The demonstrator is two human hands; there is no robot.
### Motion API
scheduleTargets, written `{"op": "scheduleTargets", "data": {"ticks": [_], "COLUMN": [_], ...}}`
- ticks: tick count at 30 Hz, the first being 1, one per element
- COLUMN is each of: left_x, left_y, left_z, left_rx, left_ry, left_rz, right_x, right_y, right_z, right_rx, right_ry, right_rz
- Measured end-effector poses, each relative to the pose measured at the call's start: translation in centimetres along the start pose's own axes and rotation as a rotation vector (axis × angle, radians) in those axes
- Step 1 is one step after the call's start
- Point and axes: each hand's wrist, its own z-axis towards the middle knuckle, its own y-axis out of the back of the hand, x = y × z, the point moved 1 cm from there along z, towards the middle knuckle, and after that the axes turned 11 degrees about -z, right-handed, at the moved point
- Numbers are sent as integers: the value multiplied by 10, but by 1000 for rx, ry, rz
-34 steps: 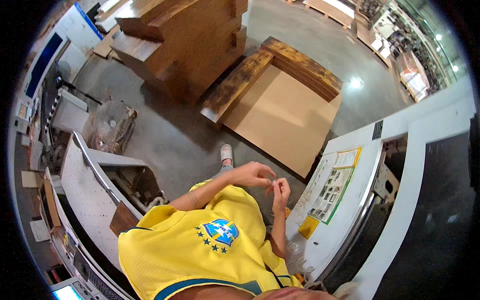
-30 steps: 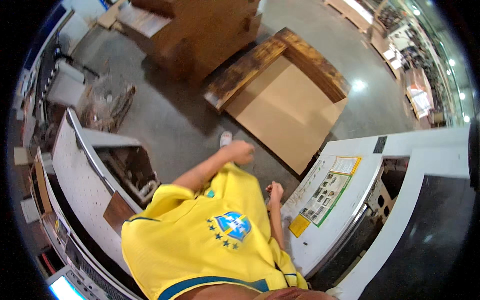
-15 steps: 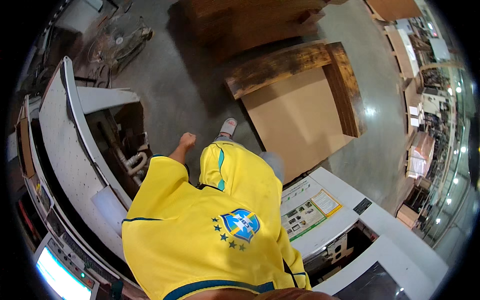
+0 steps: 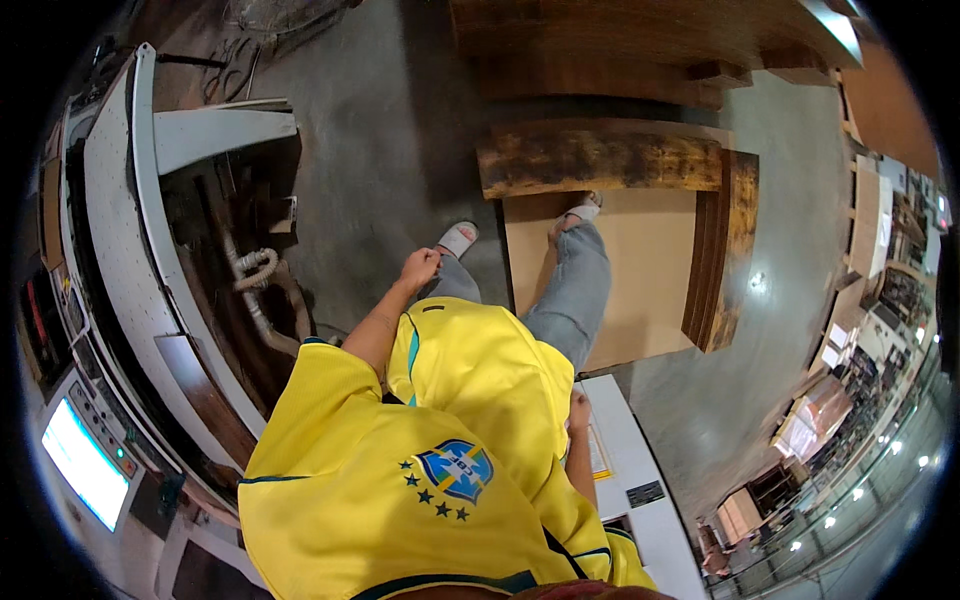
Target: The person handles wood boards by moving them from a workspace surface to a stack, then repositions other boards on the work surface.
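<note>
My left hand hangs beside my left leg with its fingers curled in, and no object shows in it. My right hand is at my right side, close to the white machine cover; its fingers are mostly hidden, so their state is unclear. Ahead of me on the floor lies a flat brown board. Dark-stained wooden strips lie along its far edge, and more stacked strips along its right edge. My right foot is on the board, and my left foot is on the floor.
To the left stands a machine with a long white perforated panel, hoses and a lit screen. A large stack of brown boards stands at the far side. Pallets with cardboard line the right.
My right foot has come into view on the board. My left hand appears farther forward, and my right hand now shows. The board and strips sit lower and more to the right in view.
</note>
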Motion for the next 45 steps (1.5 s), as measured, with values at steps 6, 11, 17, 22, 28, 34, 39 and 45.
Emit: {"op": "scheduleTargets", "data": {"ticks": [6, 11, 17, 22, 28, 34, 39, 45], "left_x": [-19, -25, -107, -125, -137, -123, -99, -68], "left_y": [-47, -73, -115, -91, -60, -47, -47, -51], "left_z": [-11, -7, 98, 258, 377, 391, 387, 334], "left_rx": [-88, -61, -136, -202, 63, 153, -169, -108], "left_ry": [135, 66, -157, -416, -189, -111, -678, -368], "left_rz": [14, 16, 315, 794, 968, 991, 1014, 985], "right_x": [176, 327, 374, 350, 281, 238, 237, 276], "right_y": [83, 87, 60, 8, -42, -70, -90, -136], "right_z": [149, 214, 265, 325, 354, 353, 365, 393], "right_rx": [77, 212, 328, 360, 295, 229, 250, 176], "right_ry": [-2, 199, 290, 359, 199, 23, 198, 139], "right_rz": [-41, -44, -135, -223, -239, -59, -156, -40]}}
